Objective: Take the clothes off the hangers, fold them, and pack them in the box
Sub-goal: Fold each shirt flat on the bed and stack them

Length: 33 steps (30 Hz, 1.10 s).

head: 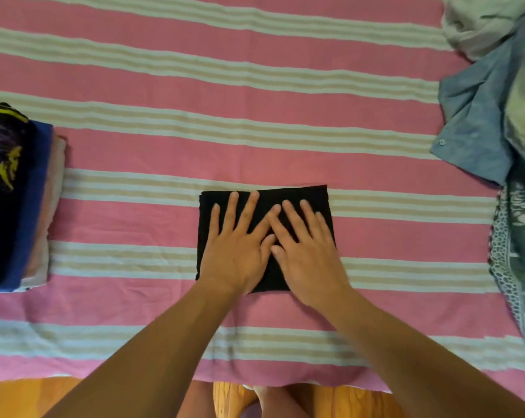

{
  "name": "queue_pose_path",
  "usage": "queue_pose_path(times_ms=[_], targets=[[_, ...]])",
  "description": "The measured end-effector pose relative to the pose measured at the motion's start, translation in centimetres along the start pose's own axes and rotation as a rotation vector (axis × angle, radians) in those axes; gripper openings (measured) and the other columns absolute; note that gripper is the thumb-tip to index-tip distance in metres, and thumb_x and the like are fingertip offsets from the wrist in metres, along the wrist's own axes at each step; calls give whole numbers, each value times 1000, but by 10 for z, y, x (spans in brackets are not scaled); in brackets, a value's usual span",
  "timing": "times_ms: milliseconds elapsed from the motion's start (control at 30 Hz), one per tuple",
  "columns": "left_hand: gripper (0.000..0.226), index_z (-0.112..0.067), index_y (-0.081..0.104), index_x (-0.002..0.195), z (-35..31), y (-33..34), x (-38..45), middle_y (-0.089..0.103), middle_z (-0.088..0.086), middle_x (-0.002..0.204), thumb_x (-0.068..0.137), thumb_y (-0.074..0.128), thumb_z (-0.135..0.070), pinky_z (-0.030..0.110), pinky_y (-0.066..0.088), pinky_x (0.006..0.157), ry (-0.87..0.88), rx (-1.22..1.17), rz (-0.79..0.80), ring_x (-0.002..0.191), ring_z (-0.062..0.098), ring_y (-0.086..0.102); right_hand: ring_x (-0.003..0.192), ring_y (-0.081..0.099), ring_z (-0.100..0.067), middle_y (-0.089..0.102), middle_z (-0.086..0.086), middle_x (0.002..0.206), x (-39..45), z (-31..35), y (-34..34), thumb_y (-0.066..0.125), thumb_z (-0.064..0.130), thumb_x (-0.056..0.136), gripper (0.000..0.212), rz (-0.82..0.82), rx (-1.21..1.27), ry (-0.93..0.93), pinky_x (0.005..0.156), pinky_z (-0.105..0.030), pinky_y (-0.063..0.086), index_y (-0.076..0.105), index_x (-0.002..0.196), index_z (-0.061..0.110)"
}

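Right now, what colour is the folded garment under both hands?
Plain black folded garment, seen best in the head view.

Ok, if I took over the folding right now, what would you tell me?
Left hand and right hand: both lie flat, fingers straight, pressing on the black folded garment in the middle of the striped bedsheet.
Done: a folded stack sits at the left edge; the black piece looks folded.
Left: a loose pile of clothes at the right edge, unfolded. No box or hangers in view, so nothing looks packed yet.
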<state>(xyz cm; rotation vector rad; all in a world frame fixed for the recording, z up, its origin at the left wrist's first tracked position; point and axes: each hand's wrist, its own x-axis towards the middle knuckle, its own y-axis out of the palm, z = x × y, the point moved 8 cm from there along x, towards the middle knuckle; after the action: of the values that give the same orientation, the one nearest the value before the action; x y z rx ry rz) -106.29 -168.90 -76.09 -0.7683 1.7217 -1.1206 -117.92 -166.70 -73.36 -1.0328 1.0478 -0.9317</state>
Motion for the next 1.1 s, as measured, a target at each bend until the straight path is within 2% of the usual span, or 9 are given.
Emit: queue_pose_path(times_ms=[100, 200, 333, 533, 700, 800, 867, 1000, 1100], targets=[[57, -41, -3, 161, 13, -8, -4, -6, 3, 171, 106, 6, -54, 54, -1, 126, -35, -24, -21, 156, 29, -11, 154, -2, -37, 4, -6, 169, 0, -86, 15, 20, 50, 105, 60, 52, -45, 435, 123, -58, 7, 12, 161, 30], [63, -36, 0, 162, 46, -16, -24, -2, 12, 170, 106, 24, -54, 56, 8, 123, -346, -163, -26, 155, 35, -2, 151, 11, -41, 13, -16, 166, -8, -134, -15, 30, 43, 106, 59, 1, 160, 819, 122, -53, 15, 18, 159, 20], [70, -13, 29, 153, 73, -25, -56, 43, 17, 139, 98, 59, -45, 52, 48, 99, -783, -660, -150, 123, 36, 48, 119, 51, -27, 48, -9, 135, -25, -91, -22, 47, 51, 100, 55, -45, 500, 848, 98, -43, 48, 46, 140, 12], [38, -14, 58, 123, 65, -22, -40, 68, 4, 109, 99, 60, -44, 41, 57, 85, -910, -1444, 125, 95, 24, 66, 94, 72, -29, 76, -8, 102, -41, -66, 10, 75, 40, 88, 46, 146, 1264, 1119, 91, -47, 56, 66, 120, 9], [24, -31, 64, 122, 132, -83, -129, 73, -10, 111, 101, 58, -42, 42, 57, 95, -906, -1565, -165, 102, 14, 70, 96, 73, -24, 77, 4, 102, 4, 30, -76, 63, 44, 95, 32, 335, 1170, 687, 93, -49, 55, 68, 119, 24], [26, -26, 65, 127, 188, -123, -212, 75, -10, 114, 102, 59, -31, 37, 56, 94, -1023, -1741, -474, 105, 10, 72, 73, 66, -5, 68, 21, 69, 69, 133, -147, 59, 37, 99, 20, 349, 934, 332, 67, -17, 49, 66, 82, 29], [26, -26, 65, 128, 228, -150, -252, 74, -9, 119, 104, 57, -28, 39, 53, 98, -1047, -1804, -680, 110, 13, 70, 61, 56, -4, 59, 13, 60, 122, 208, -192, 62, 34, 97, 30, 295, 792, 101, 53, -12, 37, 54, 68, 29], [21, -27, 62, 124, 299, -164, -281, 74, -6, 118, 106, 53, -30, 37, 57, 85, -1143, -1882, -815, 105, 15, 72, 75, 60, -17, 60, 5, 76, 217, 323, -218, 64, 43, 95, 30, 198, 600, -185, 64, -32, 44, 54, 72, 27], [21, -17, 55, 117, 327, -142, -303, 66, 4, 108, 104, 54, -33, 38, 55, 72, -1391, -1535, -620, 86, 18, 66, 115, 57, -27, 63, -4, 120, 256, 362, -192, 61, 47, 96, 31, 164, 448, -212, 95, -40, 48, 61, 119, 25]])
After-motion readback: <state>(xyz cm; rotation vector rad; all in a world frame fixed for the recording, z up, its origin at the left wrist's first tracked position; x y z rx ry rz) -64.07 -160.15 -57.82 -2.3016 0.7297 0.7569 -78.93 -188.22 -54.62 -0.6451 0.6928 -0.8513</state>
